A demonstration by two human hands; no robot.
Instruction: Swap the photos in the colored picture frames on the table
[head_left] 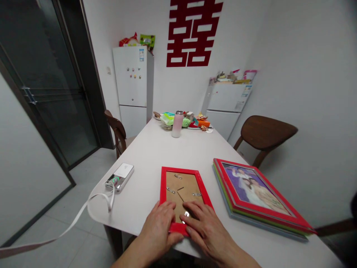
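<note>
A red picture frame lies face down at the near edge of the table, its brown backing board showing with small metal clips around the border. My left hand is closed on the frame's lower left corner, thumb along the bottom edge and fingers bent over the side. Over the lower right part rests my right hand, its thumb and index finger at the bottom metal clip and the other fingers bent on the board. Part of the frame's lower side is hidden under both hands.
Stacked frames, the top one red with a photo, lie on the right of the white table. A power bank with a white strap sits left. A pink bottle and packets stand at the back. Chairs flank the table.
</note>
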